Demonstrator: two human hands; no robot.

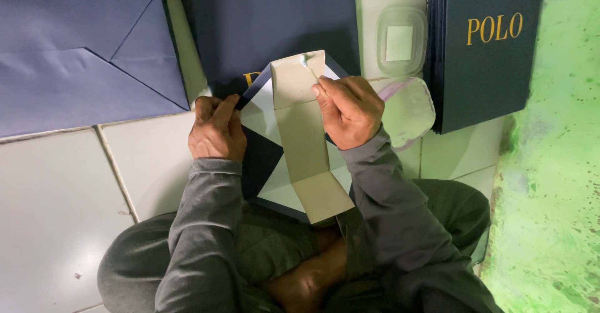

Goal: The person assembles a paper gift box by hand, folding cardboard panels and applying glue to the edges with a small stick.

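A: Two hands on one workpiece. Grey card strip (304, 141), folded into steps, lies along the middle of a navy-and-white folded sheet (265, 135) held over the lap, just above the tiled floor (56, 200)

B: Hand states?

A: Right hand (350, 110) closed on the strip's upper part, thumb pressed flat on its face near a smear of what looks like glue. Left hand (215, 128) pinches the sheet's left corner, fingers curled shut on it

B: Judgement on doing this step well?

A: Keep the strip centred on the sheet's point and square to its edges; press from the thumb outward so the strip beds flat; hold the left corner taut so the sheet cannot creep. Whether the glue has spread under the whole strip cannot be told

B: Surroundings?

A: Clear plastic tub (400, 41) with a pale square in it just beyond the right hand, and its lid (409, 110) beside the wrist. Dark navy board (269, 25) directly ahead, touching the sheet's top. Stack of navy covers with gold lettering (487, 44) to the right, blue-violet folded paper (75, 56) at far left, green painted wall (556, 163) at the right edge
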